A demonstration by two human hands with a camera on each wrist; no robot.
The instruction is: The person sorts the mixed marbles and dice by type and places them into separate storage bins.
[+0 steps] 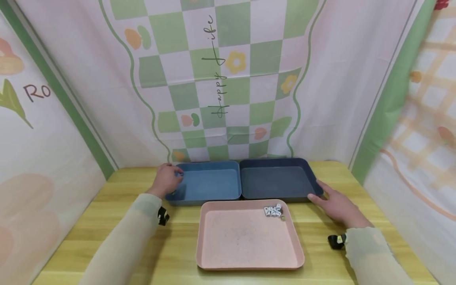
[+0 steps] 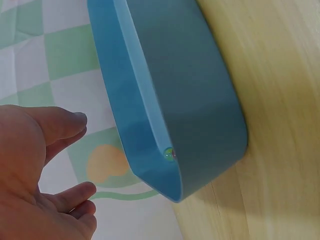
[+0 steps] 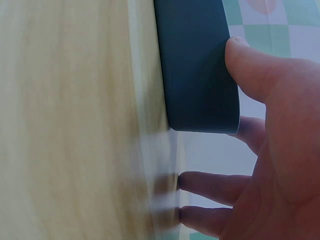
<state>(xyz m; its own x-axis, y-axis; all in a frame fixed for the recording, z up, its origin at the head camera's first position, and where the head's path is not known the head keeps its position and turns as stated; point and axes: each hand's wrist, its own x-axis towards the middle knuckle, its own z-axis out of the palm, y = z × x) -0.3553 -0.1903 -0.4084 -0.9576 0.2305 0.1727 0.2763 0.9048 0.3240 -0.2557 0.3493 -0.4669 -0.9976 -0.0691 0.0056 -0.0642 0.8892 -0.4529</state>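
Observation:
My left hand [image 1: 166, 180] hovers over the left end of a blue tray [image 1: 213, 184]. In the left wrist view its thumb and fingers are apart, with nothing between them. A clear marble with green in it [image 2: 169, 154] lies in a corner of that tray. At the right end of a dark navy tray [image 1: 279, 182] is my right hand [image 1: 338, 206]. Its thumb touches the tray's front rim near the corner, and the index finger is against the end wall. The other fingers [image 3: 210, 187] stretch out past the tray, fairly straight.
A pink tray [image 1: 246, 237] stands in front of the two others. Several white dice [image 1: 273, 211] and a small yellow-green ball [image 1: 283, 218] sit in its back right corner. The wooden table [image 1: 117, 206] ends at a patterned curtain [image 1: 228, 91] behind.

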